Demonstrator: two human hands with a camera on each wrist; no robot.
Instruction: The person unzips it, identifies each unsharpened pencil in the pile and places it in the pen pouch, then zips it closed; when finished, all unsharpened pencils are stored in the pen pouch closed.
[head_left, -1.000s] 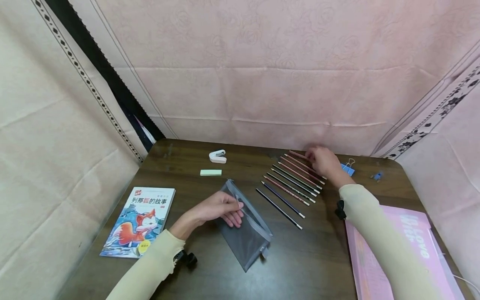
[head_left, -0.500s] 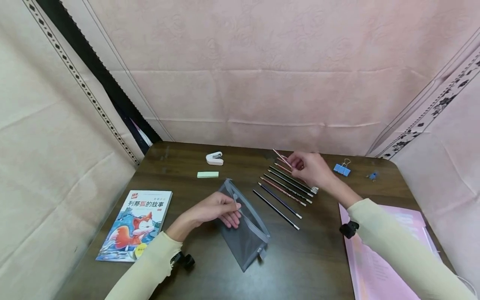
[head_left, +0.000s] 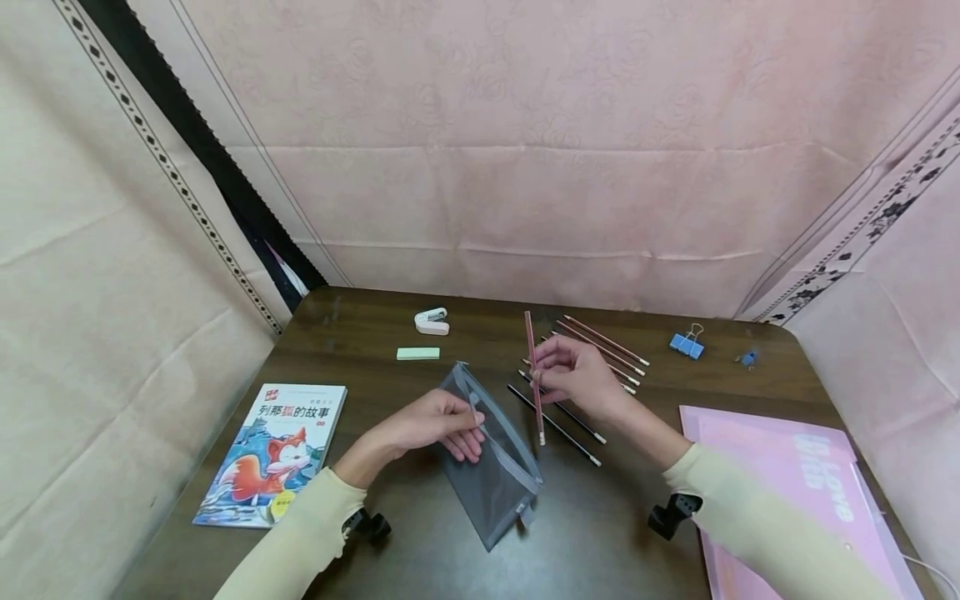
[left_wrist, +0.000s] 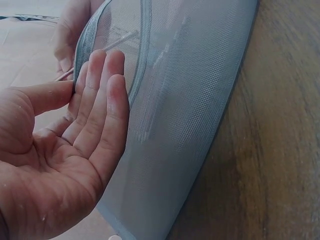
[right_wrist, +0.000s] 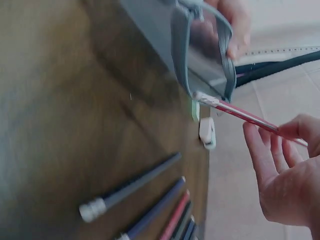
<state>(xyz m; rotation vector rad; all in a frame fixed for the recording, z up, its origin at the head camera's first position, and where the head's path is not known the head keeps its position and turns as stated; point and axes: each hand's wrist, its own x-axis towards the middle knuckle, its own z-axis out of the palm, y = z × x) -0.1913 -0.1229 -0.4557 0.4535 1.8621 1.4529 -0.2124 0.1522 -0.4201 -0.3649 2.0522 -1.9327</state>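
Observation:
A grey mesh zip pouch (head_left: 483,508) lies slanted on the table, its zipper undone. My left hand (head_left: 435,425) pinches one edge of its mouth between thumb and fingers, holding the gap apart. Faint pencil-like shapes show through the mesh (left_wrist: 195,100) in the left wrist view. Right of the pouch, my right hand (head_left: 577,379) holds a red pencil (head_left: 529,333) between thumb and fingers, above the table. Its eraser end points toward me, and in the right wrist view this pencil (right_wrist: 250,117) overlaps the pouch's rim. Several pencils, including a black one (head_left: 555,425), lie beyond, partly behind the right hand.
An illustrated book (head_left: 273,454) lies at the left. Toward the back are a white stapler (head_left: 432,327) and a pale green block (head_left: 417,353). A blue binder clip (head_left: 686,346), a small blue item (head_left: 747,359) and a pink folder (head_left: 750,429) occupy the right side.
My right hand has lifted the red pencil from the far end of the row and brought it left and nearer, turning it upright in view beside the pouch. My left hand stays on the pouch.

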